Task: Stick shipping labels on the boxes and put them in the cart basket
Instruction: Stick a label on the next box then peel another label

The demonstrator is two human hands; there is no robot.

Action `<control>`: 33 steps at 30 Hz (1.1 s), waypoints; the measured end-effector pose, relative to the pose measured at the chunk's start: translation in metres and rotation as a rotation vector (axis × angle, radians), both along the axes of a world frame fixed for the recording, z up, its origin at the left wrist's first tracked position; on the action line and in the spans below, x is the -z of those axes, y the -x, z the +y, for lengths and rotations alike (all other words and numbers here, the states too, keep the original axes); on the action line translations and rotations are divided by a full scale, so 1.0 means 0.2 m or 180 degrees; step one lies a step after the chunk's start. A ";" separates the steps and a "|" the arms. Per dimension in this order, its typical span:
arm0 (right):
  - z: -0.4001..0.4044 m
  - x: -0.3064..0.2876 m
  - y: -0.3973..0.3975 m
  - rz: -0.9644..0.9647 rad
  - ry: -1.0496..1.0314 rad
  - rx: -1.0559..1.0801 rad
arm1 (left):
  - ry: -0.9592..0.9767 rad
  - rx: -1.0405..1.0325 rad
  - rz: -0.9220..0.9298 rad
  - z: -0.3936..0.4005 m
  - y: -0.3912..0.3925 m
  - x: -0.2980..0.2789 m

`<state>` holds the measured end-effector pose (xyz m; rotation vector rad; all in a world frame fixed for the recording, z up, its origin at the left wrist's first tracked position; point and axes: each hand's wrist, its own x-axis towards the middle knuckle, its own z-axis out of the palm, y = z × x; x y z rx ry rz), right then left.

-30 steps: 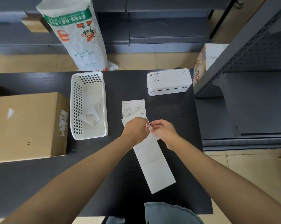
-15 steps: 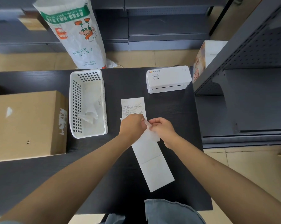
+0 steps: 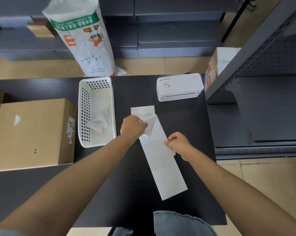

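A long white strip of label backing (image 3: pixel 167 172) lies on the black table (image 3: pixel 33 189) in front of me. My left hand (image 3: pixel 132 126) pinches the corner of a label (image 3: pixel 150 126) that is partly peeled up and folded back. My right hand (image 3: pixel 178 144) pinches the right edge of the backing strip. Another printed label (image 3: pixel 143 110) lies flat just beyond my left hand. A brown cardboard box (image 3: pixel 29 133) sits at the left of the table.
A white perforated basket (image 3: pixel 83 114) holding crumpled backing paper stands between the box and my hands. A white label printer (image 3: pixel 179 86) sits at the table's far right. A printed white sack (image 3: pixel 85 43) stands behind the table. Grey shelving (image 3: pixel 263 82) flanks the right side.
My hands have drawn apart: the right hand moved down and right along the strip, and the label's corner has lifted off the backing under my left hand.
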<state>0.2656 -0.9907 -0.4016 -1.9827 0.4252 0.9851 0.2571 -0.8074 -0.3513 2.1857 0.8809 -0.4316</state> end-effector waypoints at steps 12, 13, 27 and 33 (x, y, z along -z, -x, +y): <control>-0.06 0.06 0.02 -0.0405 0.0470 -0.0674 | -0.0286 -0.0251 0.0100 0.17 -0.06 -0.12; -0.06 0.06 0.02 -0.0414 0.0535 -0.0724 | -0.0396 -0.0247 0.0068 0.19 -0.08 -0.14; 0.00 -0.06 0.07 -0.1084 0.1446 -0.1808 | -0.0877 -0.0178 -0.0751 0.28 -0.11 -0.28; 0.09 -0.22 0.04 -0.2060 0.1926 -0.1681 | -0.0709 -0.0043 -0.0957 0.22 -0.04 -0.33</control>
